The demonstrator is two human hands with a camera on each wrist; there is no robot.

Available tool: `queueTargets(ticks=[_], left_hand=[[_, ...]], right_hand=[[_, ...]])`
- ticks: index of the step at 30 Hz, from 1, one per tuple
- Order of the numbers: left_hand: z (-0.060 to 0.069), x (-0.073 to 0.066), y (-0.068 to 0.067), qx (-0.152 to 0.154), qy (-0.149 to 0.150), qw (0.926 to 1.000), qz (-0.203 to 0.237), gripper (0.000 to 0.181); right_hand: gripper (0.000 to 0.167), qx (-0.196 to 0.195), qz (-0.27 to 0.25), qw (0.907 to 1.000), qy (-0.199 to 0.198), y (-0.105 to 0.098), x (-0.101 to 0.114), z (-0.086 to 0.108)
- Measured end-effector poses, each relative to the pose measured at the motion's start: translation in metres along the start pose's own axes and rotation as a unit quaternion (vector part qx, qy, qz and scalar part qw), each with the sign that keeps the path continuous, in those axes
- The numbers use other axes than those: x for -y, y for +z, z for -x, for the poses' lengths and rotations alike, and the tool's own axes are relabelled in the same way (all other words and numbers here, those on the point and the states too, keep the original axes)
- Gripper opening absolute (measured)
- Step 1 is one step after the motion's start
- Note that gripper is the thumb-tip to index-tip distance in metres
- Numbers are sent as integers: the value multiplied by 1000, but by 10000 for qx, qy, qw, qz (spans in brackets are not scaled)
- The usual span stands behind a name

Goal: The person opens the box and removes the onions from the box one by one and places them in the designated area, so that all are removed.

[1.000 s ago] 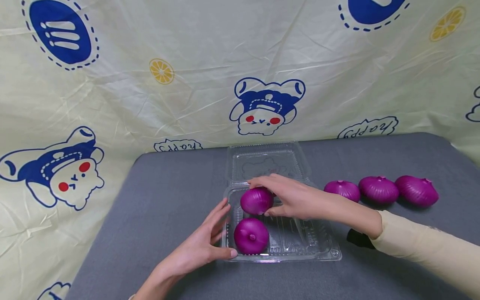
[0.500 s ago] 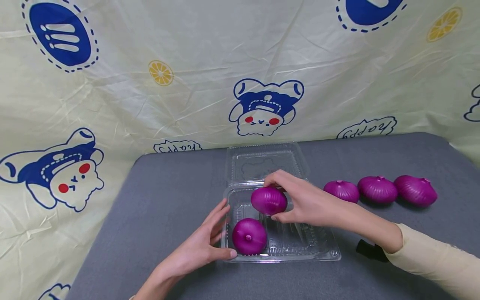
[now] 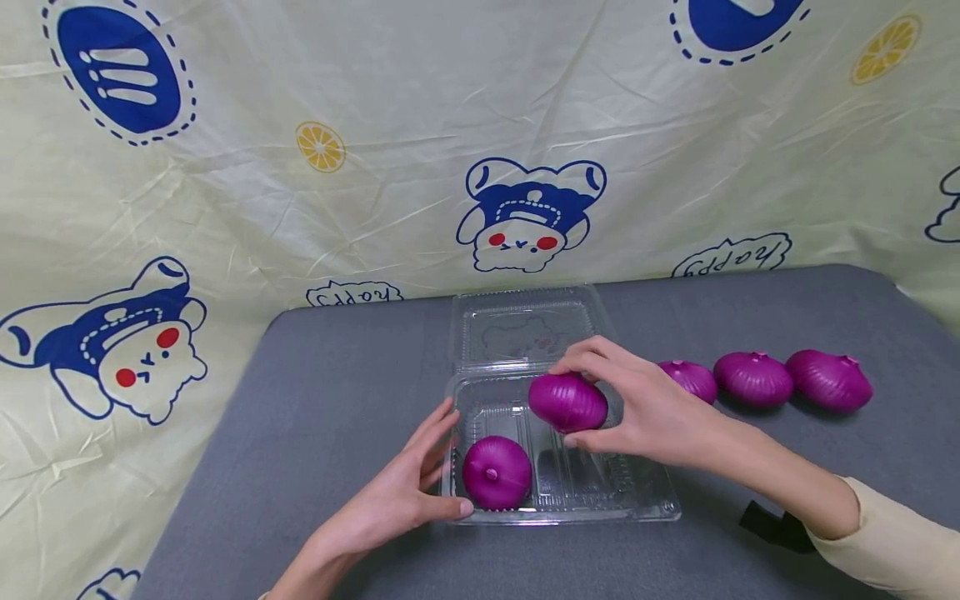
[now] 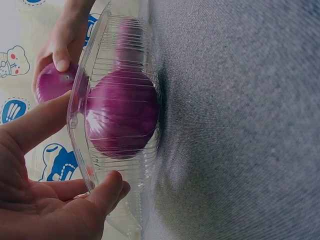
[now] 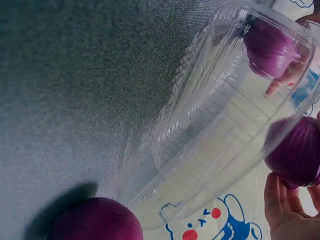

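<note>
A purple onion (image 3: 567, 402) is gripped between the thumb and fingers of my right hand (image 3: 645, 408), raised above the middle of a clear plastic clamshell box (image 3: 600, 508). In the right wrist view the held onion (image 5: 294, 152) is clear of the box floor. Another onion (image 3: 497, 472) sits inside the box at its front left corner, seen through the ribbed wall in the left wrist view. My left hand (image 3: 405, 483) rests against the box's left side with spread, mostly straight fingers, the thumb on the front left rim (image 4: 80, 107).
Several more purple onions stand in a row on the grey cloth right of the box, the nearest (image 3: 690, 381) partly behind my right hand. The box's lid (image 3: 532, 325) lies folded back towards the printed curtain (image 3: 390, 208). A black strap (image 3: 776, 527) shows beneath my right forearm.
My right hand has carried the onion from the box's back left to the right and slightly up, turning it a little. The left hand and the other onions stay put.
</note>
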State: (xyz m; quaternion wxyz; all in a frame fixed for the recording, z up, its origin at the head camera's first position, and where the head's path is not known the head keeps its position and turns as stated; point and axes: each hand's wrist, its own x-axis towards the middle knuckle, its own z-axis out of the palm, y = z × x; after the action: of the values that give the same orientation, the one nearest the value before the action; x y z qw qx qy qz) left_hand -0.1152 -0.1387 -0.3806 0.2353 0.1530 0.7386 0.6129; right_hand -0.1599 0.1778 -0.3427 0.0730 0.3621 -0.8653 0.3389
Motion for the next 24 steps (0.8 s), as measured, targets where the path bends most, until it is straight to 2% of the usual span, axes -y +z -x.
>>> queueTargets(ticks=[12,16,24], left_hand=[[0,0,0,19,-27,10000,37,98],[0,0,1,33,-4,10000,21,98],[-1,0,0,21,-21,10000,-19,98]], right_hand=[[66,-435,437,9981,-24,-18,9,24],[66,-576,553,9967,124,-22,8,34],[77,-829,750,9931,365,-28,1,52]])
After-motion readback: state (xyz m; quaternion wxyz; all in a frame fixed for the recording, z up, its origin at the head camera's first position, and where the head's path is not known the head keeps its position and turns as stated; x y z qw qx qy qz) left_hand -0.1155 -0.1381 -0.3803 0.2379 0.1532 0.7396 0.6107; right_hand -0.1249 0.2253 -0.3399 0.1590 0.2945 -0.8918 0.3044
